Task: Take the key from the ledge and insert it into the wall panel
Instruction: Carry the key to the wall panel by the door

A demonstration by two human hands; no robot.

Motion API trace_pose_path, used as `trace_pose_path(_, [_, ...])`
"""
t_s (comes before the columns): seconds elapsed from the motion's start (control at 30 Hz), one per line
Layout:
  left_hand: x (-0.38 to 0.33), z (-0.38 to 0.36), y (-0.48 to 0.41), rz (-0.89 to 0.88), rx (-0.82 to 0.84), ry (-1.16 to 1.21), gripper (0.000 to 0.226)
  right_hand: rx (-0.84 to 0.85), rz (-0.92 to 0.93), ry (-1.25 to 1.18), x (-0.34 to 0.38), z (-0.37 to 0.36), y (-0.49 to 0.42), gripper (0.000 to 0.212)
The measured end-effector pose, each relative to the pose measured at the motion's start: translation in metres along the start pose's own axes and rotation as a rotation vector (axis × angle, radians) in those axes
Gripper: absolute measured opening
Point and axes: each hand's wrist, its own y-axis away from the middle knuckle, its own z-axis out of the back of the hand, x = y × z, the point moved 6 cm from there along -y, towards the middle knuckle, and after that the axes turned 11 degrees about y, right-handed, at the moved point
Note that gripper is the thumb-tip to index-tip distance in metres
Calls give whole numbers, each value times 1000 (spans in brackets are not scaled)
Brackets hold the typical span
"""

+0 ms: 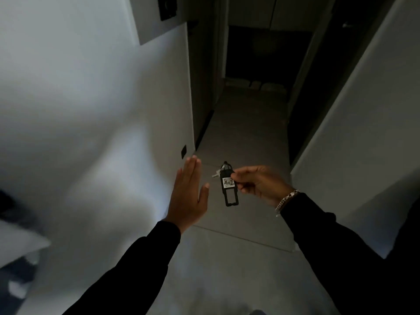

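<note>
My right hand (256,184) pinches a long black key fob (229,189) with a white label reading "402". A small metal key (217,173) hangs off the ring at the fob's top. The fob is held in mid-air over the floor, in the middle of the view. My left hand (187,196) is flat and open, fingers together and pointing up, just left of the fob and not touching it. A dark wall panel (167,6) sits high on the left wall at the top of the view. Both arms wear black sleeves.
A white wall (91,110) fills the left side, with a small dark plate (183,151) low on it. A dim corridor with a grey tiled floor (238,133) runs ahead. Another wall (363,110) stands at the right. Blurred pale shapes (20,246) sit at the lower left.
</note>
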Motion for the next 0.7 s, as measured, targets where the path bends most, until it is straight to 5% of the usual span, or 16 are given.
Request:
trace_pose_path(0.3, [48, -78, -170, 20, -20, -62, 66, 13, 23, -6, 43, 116, -165, 24])
trace_pose_path(0.7, [114, -72, -374, 100, -221, -254, 66, 142, 209, 301, 185, 172, -379, 4])
